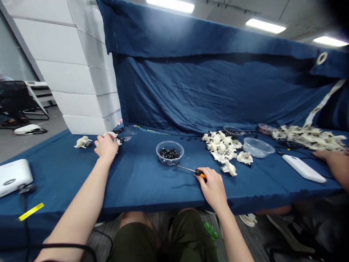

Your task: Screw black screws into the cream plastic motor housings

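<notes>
My left hand [106,147] rests on the blue-covered table with its fingers curled over a white plastic part [109,135]. A similar white plastic part [82,142] lies a little to its left. My right hand [214,187] grips an orange-and-black screwdriver [200,174] by the handle, and its thin steel shaft points left. The shaft tip ends close to a clear bowl of small black parts [169,153].
A heap of white plastic parts [222,149] lies right of the bowl, beside a clear plastic bowl [257,147]. Further right are another heap [308,138], a white oblong device [302,168] and a co-worker's hand [324,156]. A white box [13,176] sits at the left edge.
</notes>
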Motion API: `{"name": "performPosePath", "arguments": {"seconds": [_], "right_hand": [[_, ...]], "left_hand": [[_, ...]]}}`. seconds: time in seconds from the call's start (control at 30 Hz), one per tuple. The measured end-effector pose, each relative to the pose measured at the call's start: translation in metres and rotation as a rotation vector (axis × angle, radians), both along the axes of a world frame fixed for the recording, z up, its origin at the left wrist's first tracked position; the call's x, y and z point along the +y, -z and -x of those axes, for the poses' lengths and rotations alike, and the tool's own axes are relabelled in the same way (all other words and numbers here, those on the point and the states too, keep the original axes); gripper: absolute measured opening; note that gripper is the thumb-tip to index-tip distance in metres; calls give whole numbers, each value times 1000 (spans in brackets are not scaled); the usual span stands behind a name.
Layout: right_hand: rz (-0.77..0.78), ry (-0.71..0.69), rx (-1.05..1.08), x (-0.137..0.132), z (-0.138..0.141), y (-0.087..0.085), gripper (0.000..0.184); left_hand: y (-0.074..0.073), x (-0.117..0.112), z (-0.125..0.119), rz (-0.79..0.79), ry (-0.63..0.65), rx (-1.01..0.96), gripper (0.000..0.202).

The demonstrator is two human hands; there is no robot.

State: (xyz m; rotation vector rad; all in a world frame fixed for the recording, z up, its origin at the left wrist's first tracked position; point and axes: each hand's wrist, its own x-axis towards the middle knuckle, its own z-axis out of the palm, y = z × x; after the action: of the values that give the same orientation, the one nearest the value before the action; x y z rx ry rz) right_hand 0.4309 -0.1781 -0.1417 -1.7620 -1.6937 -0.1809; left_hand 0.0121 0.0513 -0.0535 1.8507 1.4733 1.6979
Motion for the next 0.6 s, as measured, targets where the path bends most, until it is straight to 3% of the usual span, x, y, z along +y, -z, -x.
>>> {"name": "performPosePath", "arguments": {"seconds": [0.2,0.4,0.6], "right_hand": [[-39,53,41,4,-3,7,23],[-74,54,61,5,-5,10,31],[-109,56,108,6,-11,15,44]], "left_hand": [[-6,5,-5,300,-349,94,23],[-12,2,0,358,-407,94,28],[-10,3,14,255,-416,-96,36]]}}
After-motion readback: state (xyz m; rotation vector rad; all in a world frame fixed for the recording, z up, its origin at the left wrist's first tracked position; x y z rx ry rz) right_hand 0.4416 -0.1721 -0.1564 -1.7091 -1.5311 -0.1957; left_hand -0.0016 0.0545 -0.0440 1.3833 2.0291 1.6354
